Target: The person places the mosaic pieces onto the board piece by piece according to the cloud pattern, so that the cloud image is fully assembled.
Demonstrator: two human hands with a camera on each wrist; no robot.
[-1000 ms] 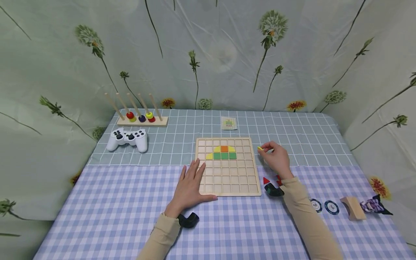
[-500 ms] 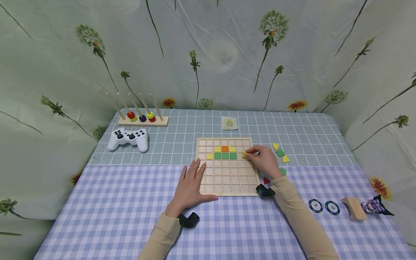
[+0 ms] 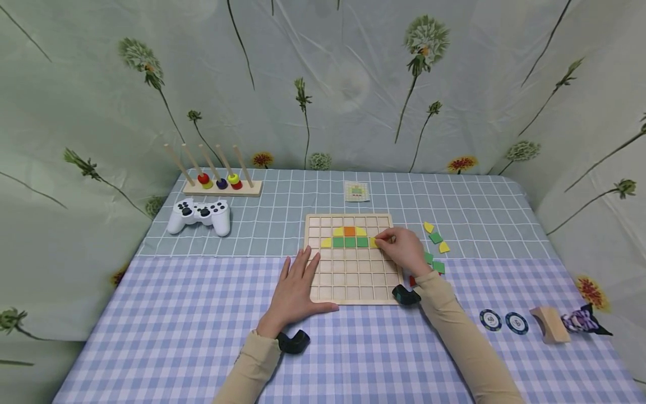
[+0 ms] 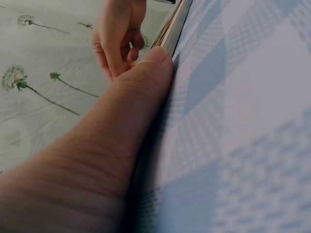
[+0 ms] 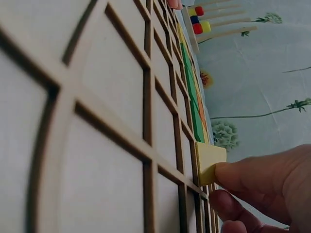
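Note:
A square wooden grid board [image 3: 353,280] lies mid-table. Its upper cells hold a row of green tiles [image 3: 350,242], with a yellow tile [image 3: 326,242] at the left end and an orange tile [image 3: 349,231] between yellow ones above. My right hand [image 3: 404,247] pinches a yellow tile [image 5: 210,160] between thumb and finger, at the cell just right of the green row. In the right wrist view this tile stands tilted at the grid. My left hand [image 3: 295,292] rests with fingers spread on the board's left edge, its thumb along the near edge.
Loose green tiles [image 3: 435,238], yellow tiles [image 3: 444,247] and a red tile [image 3: 413,280] lie right of the board. Behind it is a pattern card [image 3: 356,191]. A game controller [image 3: 199,216] and peg stacker [image 3: 222,188] stand left; chips [image 3: 490,320] and a wooden block [image 3: 550,324] lie right.
My right hand has carried the yellow tile from right of the board leftward over it, to the cell beside the green row. The left hand has stayed in place.

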